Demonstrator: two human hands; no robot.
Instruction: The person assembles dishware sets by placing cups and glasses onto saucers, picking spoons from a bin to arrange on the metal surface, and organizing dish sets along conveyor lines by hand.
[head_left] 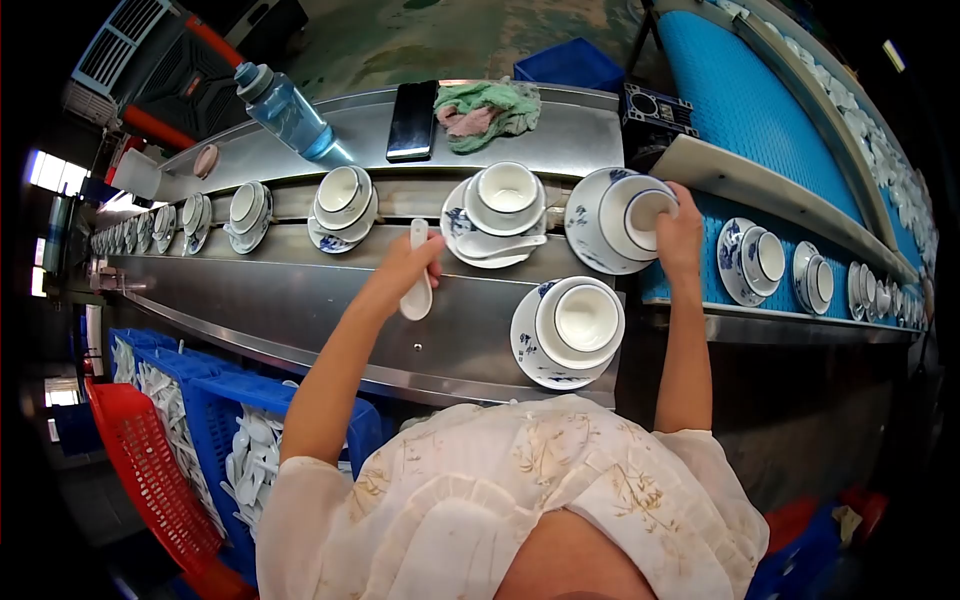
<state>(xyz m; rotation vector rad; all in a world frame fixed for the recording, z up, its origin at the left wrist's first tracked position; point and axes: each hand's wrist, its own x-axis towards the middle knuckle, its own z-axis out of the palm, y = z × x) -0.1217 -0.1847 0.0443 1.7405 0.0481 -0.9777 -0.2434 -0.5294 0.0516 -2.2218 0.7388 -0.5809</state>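
Observation:
In my left hand [405, 265] is a white soup spoon [417, 298], held upright over the metal counter with the fingers closed round it. My right hand [680, 235] grips the rim of a white cup [648, 222], which sits in a bowl on a blue-patterned plate [582, 228]. Between my hands stands another plate [458, 222] with a bowl, a cup [507, 187] and a white spoon [505, 248] lying across it. Closer to my body is a third set, a cup [586, 318] nested in a bowl on a plate [527, 345].
Further sets line the channel leftward, beginning with a cup [342, 188]. More ride a blue conveyor [712, 268] at right. A bottle [290, 115], phone [411, 122], cloth [487, 112] and radio-like box [655, 110] line the far ledge. Blue crates [212, 400] of spoons stand at lower left.

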